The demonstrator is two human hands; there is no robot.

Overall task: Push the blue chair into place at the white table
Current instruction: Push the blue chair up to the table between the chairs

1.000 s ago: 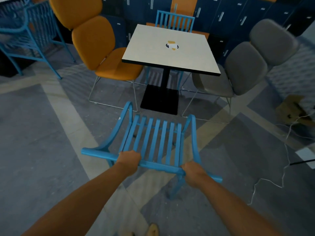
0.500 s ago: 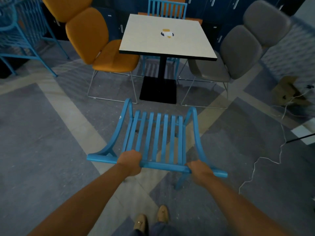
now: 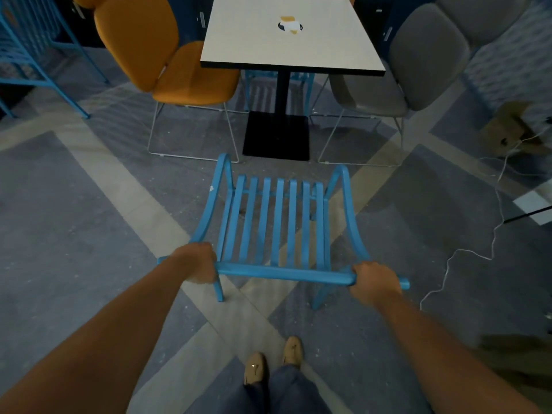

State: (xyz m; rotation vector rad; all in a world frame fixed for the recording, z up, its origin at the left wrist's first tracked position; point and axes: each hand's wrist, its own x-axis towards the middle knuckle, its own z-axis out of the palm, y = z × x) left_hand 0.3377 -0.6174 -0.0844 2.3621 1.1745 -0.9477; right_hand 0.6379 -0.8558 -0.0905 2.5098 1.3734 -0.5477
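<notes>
While gripping the top rail of the blue chair [image 3: 277, 222], left hand [image 3: 198, 264] and right hand [image 3: 375, 282] both closed around it.

Mid-push, by the look: chair just short of the white table [image 3: 254, 34], facing its black base [image 3: 276, 135]. Next, probably a straight push between orange chair [image 3: 179, 67] and grey chair [image 3: 388, 79]. No containers in view.

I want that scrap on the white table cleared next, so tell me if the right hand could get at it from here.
Probably not: the right hand grips the blue chair, and the scrap lies well beyond, with the chair standing between the person and the white table.
</notes>
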